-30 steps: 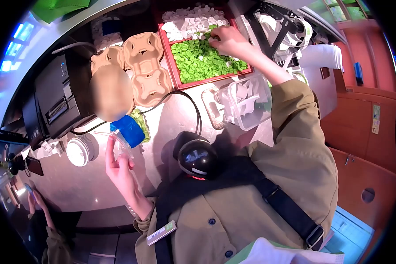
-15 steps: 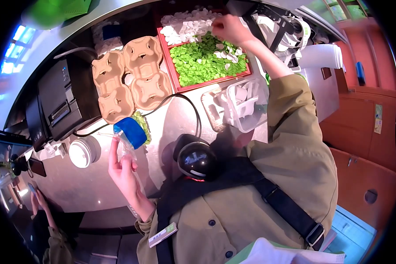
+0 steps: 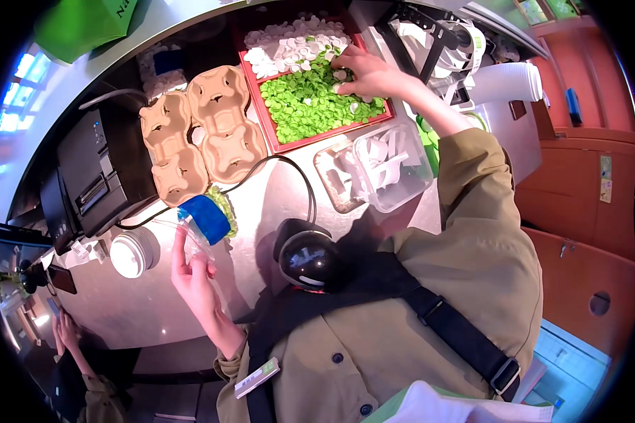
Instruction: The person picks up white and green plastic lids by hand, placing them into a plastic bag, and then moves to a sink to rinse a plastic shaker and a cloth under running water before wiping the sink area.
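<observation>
At the upper centre of the frame, the right hand (image 3: 371, 76) reaches from a bent, olive-sleeved arm (image 3: 476, 166) with thumb and fingers spread wide, fingertips down among small flat green discs (image 3: 310, 106) and a few white ones, though whether any disc clings to them cannot be told. These fill the lower compartment of a red two-part tray (image 3: 316, 139), small white discs (image 3: 289, 44) the upper. Left of centre, the left hand (image 3: 196, 271), index finger raised, pinches a clear, blue-panelled plastic bag (image 3: 206, 220) with green contents.
</observation>
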A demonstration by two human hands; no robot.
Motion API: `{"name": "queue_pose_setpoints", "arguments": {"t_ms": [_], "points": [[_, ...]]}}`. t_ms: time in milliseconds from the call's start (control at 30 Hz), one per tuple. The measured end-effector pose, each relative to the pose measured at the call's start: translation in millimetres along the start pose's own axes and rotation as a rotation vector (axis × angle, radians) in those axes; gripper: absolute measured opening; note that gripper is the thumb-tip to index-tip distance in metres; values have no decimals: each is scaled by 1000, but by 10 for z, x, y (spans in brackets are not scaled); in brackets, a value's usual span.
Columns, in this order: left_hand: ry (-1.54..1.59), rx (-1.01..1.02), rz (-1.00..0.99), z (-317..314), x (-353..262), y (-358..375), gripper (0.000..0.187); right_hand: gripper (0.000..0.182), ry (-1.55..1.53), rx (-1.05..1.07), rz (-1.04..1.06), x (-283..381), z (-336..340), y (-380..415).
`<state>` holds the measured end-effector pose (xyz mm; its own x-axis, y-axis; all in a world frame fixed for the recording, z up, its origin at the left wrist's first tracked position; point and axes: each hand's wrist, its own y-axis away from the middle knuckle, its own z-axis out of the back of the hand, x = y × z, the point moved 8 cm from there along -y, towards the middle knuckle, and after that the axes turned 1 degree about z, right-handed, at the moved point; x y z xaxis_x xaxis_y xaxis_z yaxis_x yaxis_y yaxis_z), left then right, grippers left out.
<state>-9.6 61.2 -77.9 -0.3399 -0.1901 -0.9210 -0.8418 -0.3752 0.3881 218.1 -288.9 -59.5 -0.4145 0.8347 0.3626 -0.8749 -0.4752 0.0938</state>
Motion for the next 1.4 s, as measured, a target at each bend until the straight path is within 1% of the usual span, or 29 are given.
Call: {"name": "queue_pose_setpoints", "arguments": {"t_ms": [67,167,200,300,333,433,500,533,633,667,700,767,867,967,1000,1033,1100,1167,1200,1233,1300,1400], "points": [[-2,-13,3,-18,-17,-10,54,38,-53,50,-21,-4,-79,8],[-13,-14,2,9,-3,-16,54,36,-34,97,13,10,-121,23],[-16,-11,1,11,-8,-17,53,34,1,74,43,72,-82,43],[-7,-2,15,-6,-5,13,54,30,191,80,7,223,-66,123],[-2,-6,26,10,24,8,55,28,232,66,64,253,-74,121],[-2,-6,38,5,42,13,55,24,198,21,157,214,-118,102],[-8,-6,36,14,37,7,55,20,70,-12,177,168,-45,71],[-10,-5,37,20,45,5,55,18,7,-29,185,145,-1,51],[-19,-12,23,-15,7,5,54,14,-40,-166,145,20,180,-115],[-24,-15,17,-29,-12,8,53,16,9,-214,191,33,277,-196],[-23,-9,21,-31,0,3,53,18,0,-234,159,-85,316,-310],[-26,6,25,-7,44,-12,54,20,-35,-324,30,-264,381,-467],[-34,30,28,33,93,-24,54,21,154,-432,149,-260,412,-500],[-32,20,31,61,126,-11,53,27,106,-258,109,-31,354,-263],[-28,21,20,45,111,-4,53,31,69,-4,73,30,174,-189],[-24,21,11,13,76,-5,53,35,-14,121,19,85,59,-48],[-16,24,13,-21,84,0,54,36,67,-58,131,105,-94,90],[-21,43,33,-1,110,-22,54,36,56,-63,1,143,-93,109],[-36,32,20,-13,74,-18,53,33,18,-55,-8,131,-98,89],[-46,25,20,-17,52,-3,53,27,31,-66,38,147,-105,58],[-60,20,20,-28,20,13,54,21,17,5,13,160,-106,37],[-50,11,37,4,57,17,54,17,32,-47,121,195,-114,58]]}}
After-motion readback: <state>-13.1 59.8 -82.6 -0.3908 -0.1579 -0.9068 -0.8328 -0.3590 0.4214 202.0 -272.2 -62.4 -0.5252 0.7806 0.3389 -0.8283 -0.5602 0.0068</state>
